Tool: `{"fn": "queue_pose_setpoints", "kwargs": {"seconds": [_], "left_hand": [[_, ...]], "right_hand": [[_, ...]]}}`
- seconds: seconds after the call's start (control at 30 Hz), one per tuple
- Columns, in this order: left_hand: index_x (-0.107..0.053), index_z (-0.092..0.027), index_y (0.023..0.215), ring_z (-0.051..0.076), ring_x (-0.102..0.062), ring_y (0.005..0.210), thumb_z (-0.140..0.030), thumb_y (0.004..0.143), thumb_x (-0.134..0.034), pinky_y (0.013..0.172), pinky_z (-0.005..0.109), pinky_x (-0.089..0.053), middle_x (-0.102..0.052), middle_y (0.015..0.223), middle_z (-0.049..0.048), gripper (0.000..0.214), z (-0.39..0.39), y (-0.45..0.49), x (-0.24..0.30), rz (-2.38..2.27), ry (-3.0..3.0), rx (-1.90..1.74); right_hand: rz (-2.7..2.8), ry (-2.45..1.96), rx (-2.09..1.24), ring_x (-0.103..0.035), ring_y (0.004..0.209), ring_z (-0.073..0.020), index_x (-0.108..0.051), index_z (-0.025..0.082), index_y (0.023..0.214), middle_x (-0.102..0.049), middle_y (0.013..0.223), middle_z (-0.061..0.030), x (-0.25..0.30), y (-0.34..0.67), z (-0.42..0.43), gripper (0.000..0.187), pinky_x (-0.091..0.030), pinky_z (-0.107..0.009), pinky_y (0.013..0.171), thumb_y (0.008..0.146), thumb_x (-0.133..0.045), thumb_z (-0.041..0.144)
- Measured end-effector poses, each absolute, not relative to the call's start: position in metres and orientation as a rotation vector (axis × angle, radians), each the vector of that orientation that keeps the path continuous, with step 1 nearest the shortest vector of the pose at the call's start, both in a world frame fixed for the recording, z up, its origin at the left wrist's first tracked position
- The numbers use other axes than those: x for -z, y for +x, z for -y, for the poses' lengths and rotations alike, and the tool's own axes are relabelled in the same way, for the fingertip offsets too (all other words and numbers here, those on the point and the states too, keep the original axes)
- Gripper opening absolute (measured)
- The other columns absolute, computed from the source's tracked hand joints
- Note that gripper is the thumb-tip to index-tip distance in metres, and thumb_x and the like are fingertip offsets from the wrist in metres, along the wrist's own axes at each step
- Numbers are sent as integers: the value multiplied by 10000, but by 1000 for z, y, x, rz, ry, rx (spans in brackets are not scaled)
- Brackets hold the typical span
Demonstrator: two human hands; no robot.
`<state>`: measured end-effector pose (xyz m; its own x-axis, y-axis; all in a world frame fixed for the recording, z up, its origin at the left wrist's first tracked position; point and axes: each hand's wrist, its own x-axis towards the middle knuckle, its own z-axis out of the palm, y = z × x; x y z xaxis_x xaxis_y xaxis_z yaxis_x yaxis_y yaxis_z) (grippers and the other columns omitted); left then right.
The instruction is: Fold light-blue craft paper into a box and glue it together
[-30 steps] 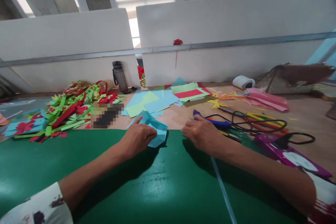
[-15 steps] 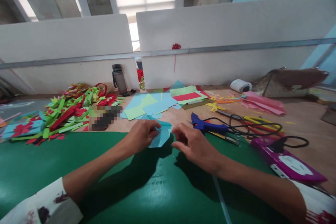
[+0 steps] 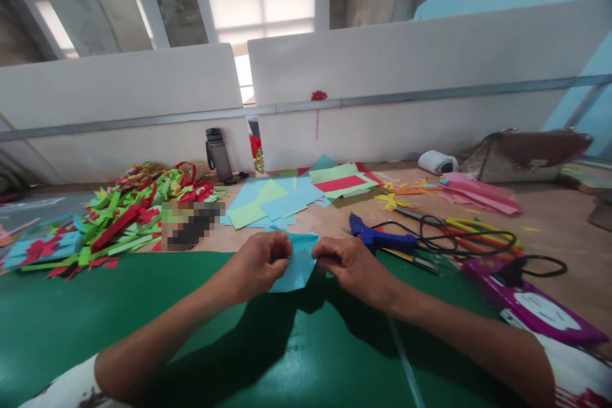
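A folded piece of light blue paper (image 3: 297, 269) is held up between my hands over the green mat (image 3: 287, 357). My left hand (image 3: 262, 266) pinches its left side, thumb against curled fingers. On the paper's upper right edge, my right hand (image 3: 342, 261) is closed with thumb and fingertips together. The fingers partly cover both sides of the paper. Just beyond it lie flat sheets of blue paper (image 3: 292, 201) and green paper (image 3: 342, 171). To the right of my right hand rests a blue glue gun (image 3: 380, 236) with a black cord.
At left is a heap of green and red paper strips (image 3: 119, 217). A grey bottle (image 3: 218, 156) stands by the white partition (image 3: 406, 64). On the right lie a purple power strip (image 3: 535, 303), pink paper (image 3: 478, 191), a white roll (image 3: 437, 162) and a handbag (image 3: 530, 156).
My right hand has closed its fingers onto the paper's right edge; before, its thumb and fingers were apart beside it. My left hand keeps its pinch. The view has tilted slightly upward.
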<state>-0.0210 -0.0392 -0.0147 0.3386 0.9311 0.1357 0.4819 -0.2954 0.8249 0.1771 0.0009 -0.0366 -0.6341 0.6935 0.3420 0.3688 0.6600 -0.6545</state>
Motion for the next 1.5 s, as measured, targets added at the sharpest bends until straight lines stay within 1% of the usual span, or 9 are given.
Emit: {"fn": "queue_pose_setpoints", "kwargs": {"seconds": [0.1,0.2,0.27,0.5,0.6,0.73,1.0,1.27,1.5], "left_hand": [[-548,-135,812,68,-400,531,-101,683,-503,478,175,-303,-481,624,-42,140,37,-18,16,-1149,1855,-721],[-555,-121,679,57,-342,484,-126,673,-536,435,179,-252,-428,552,-50,21,34,-16,16,-1128,1838,-637],[-543,-122,636,52,-299,454,-141,678,-537,409,184,-220,-382,513,-60,46,33,-17,15,-1129,1820,-623],[-520,-141,692,54,-313,458,-145,683,-538,415,176,-223,-385,522,-71,21,39,-23,13,-1143,1734,-651],[-523,-137,687,58,-331,461,-165,680,-553,424,182,-238,-410,533,-60,41,40,-21,13,-1145,1665,-675],[-593,-118,704,59,-339,453,-201,667,-590,429,186,-243,-445,528,-44,91,39,-18,14,-1166,1590,-755],[-616,-119,732,78,-425,456,-260,620,-682,440,197,-297,-540,563,-10,192,43,-18,18,-1146,1358,-822],[-622,-113,765,71,-431,482,-366,714,-664,448,187,-309,-557,605,-5,261,43,-19,22,-1065,1361,-836],[-624,-122,755,66,-447,483,-338,700,-679,457,180,-326,-569,609,-18,230,44,-16,22,-1065,1329,-826]], "right_hand": [[2319,-771,-568,-514,601,-109,-603,159,732,-580,642,12,36,176,0,163,-366,-226,584,760,-464,80],[2357,-742,-486,-530,612,-117,-602,160,752,-597,665,-6,37,175,1,167,-366,-228,585,789,-449,102],[2374,-743,-448,-537,618,-122,-601,163,760,-604,670,-14,38,176,1,179,-369,-230,588,805,-436,112],[2378,-839,-418,-532,614,-130,-610,162,747,-606,655,-18,39,178,-3,187,-383,-244,602,785,-439,95],[2323,-806,-586,-550,629,-129,-630,167,873,-627,713,-20,35,177,1,217,-407,-246,613,789,-443,96],[2196,-816,-1098,-548,522,-95,-579,179,1083,-641,776,-8,28,175,10,334,-439,-223,532,768,-487,115],[2037,-844,-1410,-573,556,-93,-595,135,744,-601,663,12,26,174,11,86,-447,-217,553,755,-530,191],[2007,-923,-1413,-570,549,-92,-556,144,725,-580,622,16,30,173,10,163,-429,-206,518,799,-519,284],[2023,-1041,-1361,-576,536,-97,-546,149,687,-576,587,21,26,172,13,129,-417,-198,490,773,-509,238]]}}
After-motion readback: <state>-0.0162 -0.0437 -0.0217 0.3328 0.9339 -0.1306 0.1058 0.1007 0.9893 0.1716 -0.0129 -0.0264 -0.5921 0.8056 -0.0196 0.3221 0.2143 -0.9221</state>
